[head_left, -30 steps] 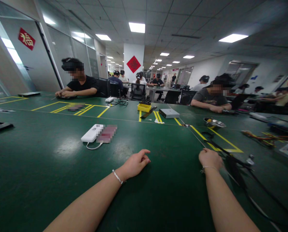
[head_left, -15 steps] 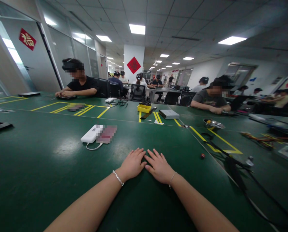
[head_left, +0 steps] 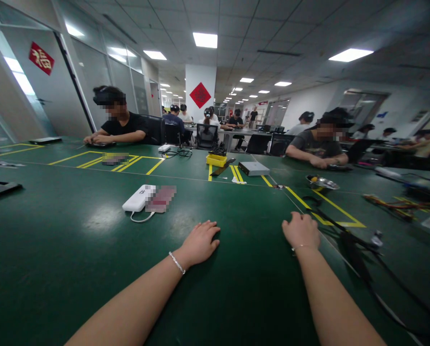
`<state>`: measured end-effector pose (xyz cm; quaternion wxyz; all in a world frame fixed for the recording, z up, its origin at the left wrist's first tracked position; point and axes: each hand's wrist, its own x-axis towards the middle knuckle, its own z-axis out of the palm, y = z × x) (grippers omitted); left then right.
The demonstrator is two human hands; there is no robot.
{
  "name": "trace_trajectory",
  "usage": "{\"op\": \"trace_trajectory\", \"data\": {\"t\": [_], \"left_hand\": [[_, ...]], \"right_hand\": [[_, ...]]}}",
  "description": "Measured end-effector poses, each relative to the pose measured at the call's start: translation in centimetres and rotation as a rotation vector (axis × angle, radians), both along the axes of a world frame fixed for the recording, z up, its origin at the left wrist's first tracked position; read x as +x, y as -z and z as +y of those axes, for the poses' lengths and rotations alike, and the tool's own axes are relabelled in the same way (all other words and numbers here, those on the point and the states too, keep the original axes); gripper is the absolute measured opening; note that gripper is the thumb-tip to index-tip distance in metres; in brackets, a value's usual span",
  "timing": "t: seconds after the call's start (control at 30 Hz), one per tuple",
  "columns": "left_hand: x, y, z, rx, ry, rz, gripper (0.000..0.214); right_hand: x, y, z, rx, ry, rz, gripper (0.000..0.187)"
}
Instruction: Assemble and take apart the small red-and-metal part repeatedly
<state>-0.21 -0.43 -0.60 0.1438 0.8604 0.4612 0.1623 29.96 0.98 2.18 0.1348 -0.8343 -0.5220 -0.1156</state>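
Observation:
My left hand point(head_left: 200, 242) lies flat on the green table point(head_left: 74, 250), fingers stretched out and close together, holding nothing. A thin bracelet circles that wrist. My right hand point(head_left: 301, 230) rests on the table further right, knuckles up and fingers curled under, just inside the yellow tape line point(head_left: 326, 204). What is under its fingers is hidden. A white power bank point(head_left: 137, 199) with a short cable lies beyond my left hand, next to a blurred flat item.
Black cables point(head_left: 355, 254) run along the table right of my right hand. Further back stand a metal bowl point(head_left: 321, 182), a grey box point(head_left: 253, 168) and a yellow tray point(head_left: 215, 160). One person point(head_left: 119, 126) sits at the far left, another person point(head_left: 317, 144) at the right.
Half a second ago both hands lay flat side by side and a small red thing lay bare to the right. My right hand has moved right over that spot and curled; the left stayed.

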Motion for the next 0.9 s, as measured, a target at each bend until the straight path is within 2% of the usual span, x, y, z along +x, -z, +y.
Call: {"op": "trace_trajectory", "data": {"t": [0.1, 0.23, 0.43, 0.57, 0.77, 0.9], "left_hand": [[0.0, 0.0, 0.0, 0.005, 0.005, -0.007, 0.041], [-0.1, 0.0, 0.0, -0.002, 0.014, -0.018, 0.041], [-0.2, -0.1, -0.2, -0.005, 0.023, -0.036, 0.041], [-0.3, 0.0, -0.1, 0.006, 0.023, -0.036, 0.041], [-0.2, -0.1, -0.1, 0.003, 0.022, -0.018, 0.041], [-0.2, -0.2, -0.1, 0.002, 0.013, -0.007, 0.041]], "right_hand": [[3.7, 0.7, -0.2, -0.077, 0.188, 0.135, 0.054], [5.6, 1.6, -0.1, -0.139, 0.263, 0.216, 0.057], [6.4, 1.9, 0.0, -0.171, 0.246, 0.249, 0.039], [6.7, 1.8, 0.0, -0.147, 0.242, 0.256, 0.039], [6.4, 1.5, 0.0, -0.199, 0.296, 0.278, 0.04], [5.8, 1.2, -0.2, -0.095, 0.285, 0.279, 0.041]]}}
